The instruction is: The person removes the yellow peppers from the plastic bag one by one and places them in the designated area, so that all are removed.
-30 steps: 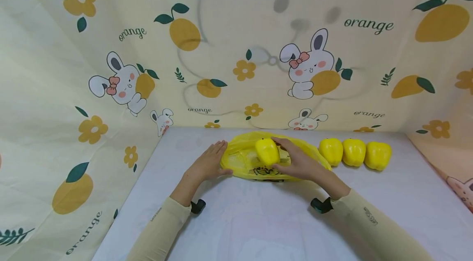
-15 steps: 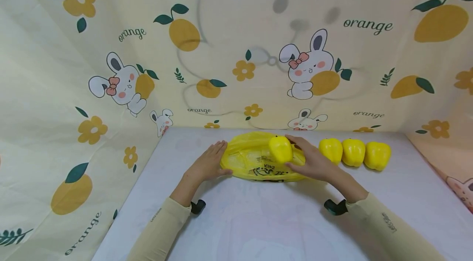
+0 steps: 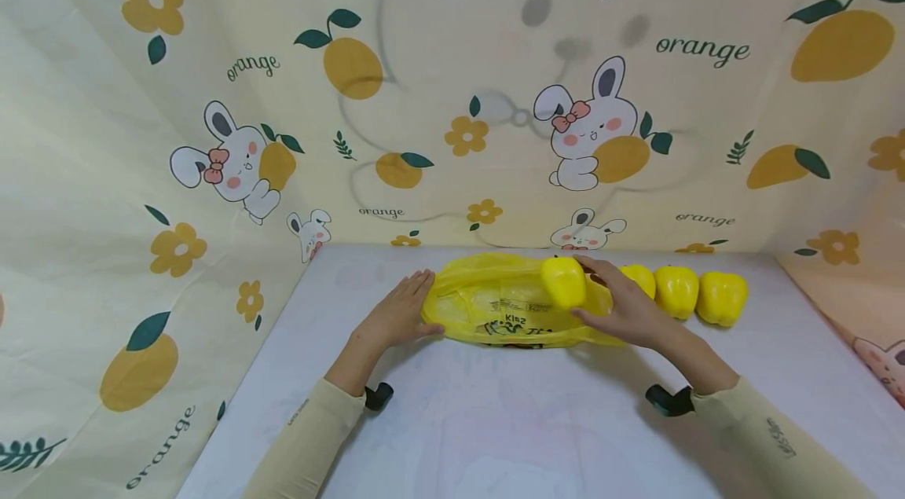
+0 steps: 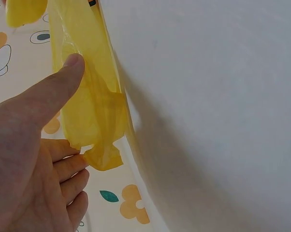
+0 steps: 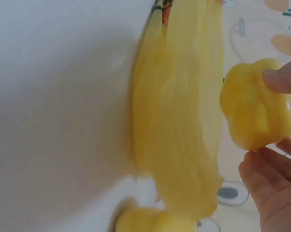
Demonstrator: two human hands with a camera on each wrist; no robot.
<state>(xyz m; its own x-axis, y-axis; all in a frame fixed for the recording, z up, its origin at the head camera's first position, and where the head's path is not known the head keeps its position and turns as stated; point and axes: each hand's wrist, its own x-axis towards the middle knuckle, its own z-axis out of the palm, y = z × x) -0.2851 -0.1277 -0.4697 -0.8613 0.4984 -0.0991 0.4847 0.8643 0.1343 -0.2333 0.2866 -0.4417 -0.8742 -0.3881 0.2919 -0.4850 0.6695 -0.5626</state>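
A yellow bell pepper [image 3: 563, 281] is gripped by my right hand [image 3: 628, 304], raised over the right part of a thin yellow plastic bag [image 3: 459, 306]. The right wrist view shows the thumb on one side of the pepper [image 5: 256, 108] and the fingers on the other. The bag lies spread on the table with dark print on its near side. At the bag's left end my left hand [image 3: 399, 312] rests with fairly straight fingers. In the left wrist view, its thumb [image 4: 63, 82] touches the bag [image 4: 90, 96], and the fingertips are at the bag's edge.
Three more yellow bell peppers stand in a row right of the bag: one [image 3: 639, 279] partly behind my right hand, one in the middle [image 3: 676, 292] and one at the end [image 3: 723, 299]. A patterned cloth [image 3: 424, 114] hangs behind the white table [image 3: 495, 420].
My right hand has moved to the right with the pepper, from over the bag's middle toward its right end. The left hand has stayed in place.
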